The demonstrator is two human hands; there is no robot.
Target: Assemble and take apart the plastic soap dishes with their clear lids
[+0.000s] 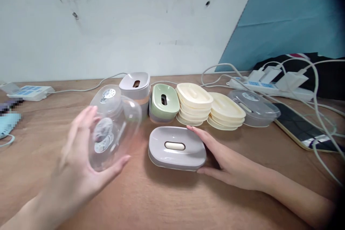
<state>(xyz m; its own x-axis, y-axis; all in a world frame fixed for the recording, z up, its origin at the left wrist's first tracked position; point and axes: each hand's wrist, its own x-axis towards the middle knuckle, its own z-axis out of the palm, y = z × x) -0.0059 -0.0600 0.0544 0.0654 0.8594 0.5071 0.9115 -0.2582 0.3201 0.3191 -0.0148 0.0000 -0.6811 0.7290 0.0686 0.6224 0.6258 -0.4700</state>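
My left hand point(78, 161), somewhat blurred, is curved around the left side of a clear plastic lid point(126, 133) with round printed stickers, which is tilted on edge. Behind it is another clear lid point(104, 97), with a similar sticker. My right hand point(226, 158) grips the right end of a grey oval soap box point(176, 156), thumb at the front and fingers at the back. A cream-coloured piece shows through the slot in the box's top. The box's underside is hidden.
Behind stand stacked lilac-grey trays point(134, 81), green trays point(165, 100), cream pieces point(194, 97) with more cream pieces point(226, 109) beside them, and a lidded grey box point(253, 109). A phone point(304, 125), cables and power strip point(269, 84) lie right; another power strip point(31, 92) lies left.
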